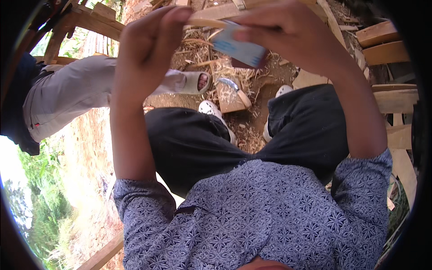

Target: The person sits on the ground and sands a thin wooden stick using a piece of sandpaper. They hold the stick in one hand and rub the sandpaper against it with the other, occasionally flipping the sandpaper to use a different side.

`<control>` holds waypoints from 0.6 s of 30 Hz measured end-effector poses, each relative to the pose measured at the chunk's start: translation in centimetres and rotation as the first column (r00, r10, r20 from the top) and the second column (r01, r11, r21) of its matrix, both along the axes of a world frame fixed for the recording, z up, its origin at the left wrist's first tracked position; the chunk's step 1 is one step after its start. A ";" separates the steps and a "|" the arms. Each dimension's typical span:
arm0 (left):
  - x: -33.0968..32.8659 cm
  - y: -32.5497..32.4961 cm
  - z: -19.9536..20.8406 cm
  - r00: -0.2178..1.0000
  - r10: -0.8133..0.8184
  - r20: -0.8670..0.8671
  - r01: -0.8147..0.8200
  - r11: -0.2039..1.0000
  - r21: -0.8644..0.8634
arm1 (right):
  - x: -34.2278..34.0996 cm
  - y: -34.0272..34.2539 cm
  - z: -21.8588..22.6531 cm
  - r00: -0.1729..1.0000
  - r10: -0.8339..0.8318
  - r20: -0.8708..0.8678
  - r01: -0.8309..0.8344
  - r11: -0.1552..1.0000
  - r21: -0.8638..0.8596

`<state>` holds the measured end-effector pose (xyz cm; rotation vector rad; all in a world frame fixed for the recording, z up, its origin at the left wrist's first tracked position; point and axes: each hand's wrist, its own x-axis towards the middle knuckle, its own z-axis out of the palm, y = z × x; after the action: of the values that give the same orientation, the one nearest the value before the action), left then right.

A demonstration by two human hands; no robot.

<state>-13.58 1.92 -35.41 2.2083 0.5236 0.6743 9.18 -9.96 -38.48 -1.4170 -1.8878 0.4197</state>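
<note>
Nearest, on the wearer's side of the curved knife [243, 96], is a blue-and-white patterned shirt [270, 202]. From its 2 sleeves the bare forearms reach past the knife, 1 on either side. The left hand [146, 47] is raised to the left of the knife and beyond it, its fingers bent toward the near end of a pale wooden strip [207, 22]; blur hides whether they pinch it. The right hand [292, 36], beyond the knife and to its right, pinches a light-blue sheet [238, 46] between thumb and fingers. Sheet and strip meet above the ground beyond the knife, and a dark brown layer shows under the sheet's lower edge.

Lower down, black trousers [193, 135] lie on the wearer's side of the knife, with 2 pale shoes [213, 110], 1 to its left and 1 to its right. The knife itself rests on a wooden board [230, 105]. Left of the knife are a co-worker's sandalled foot [200, 83] and grey trousers [72, 92]. Wood shavings [195, 47] litter the soil beyond it; planks [382, 33] are stacked well to its right, and greenery [45, 193] grows far to its left.
</note>
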 end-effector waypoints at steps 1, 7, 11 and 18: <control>-1.3 1.1 -0.4 0.984 -0.012 0.176 0.024 0.998 -0.065 | 2.0 -0.6 -1.2 1.000 -0.007 0.023 0.006 1.000 0.031; 1.2 -1.7 -0.9 0.987 -0.070 -0.145 0.088 0.989 0.120 | -0.7 -0.2 0.8 1.000 0.011 -0.022 -0.012 1.000 -0.019; -3.3 2.5 -0.7 0.985 -0.007 0.175 0.025 0.995 -0.099 | 2.9 -1.2 -1.7 0.994 -0.039 -0.102 0.035 0.998 -0.044; -1.3 0.3 -0.2 0.990 0.050 0.134 -0.048 0.999 -0.022 | 0.6 -0.4 3.1 0.993 0.067 -0.098 -0.074 0.995 -0.066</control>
<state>-14.90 2.21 -35.57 2.1207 0.5137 0.8350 9.75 -10.34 -35.43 -1.3535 -1.8662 0.5828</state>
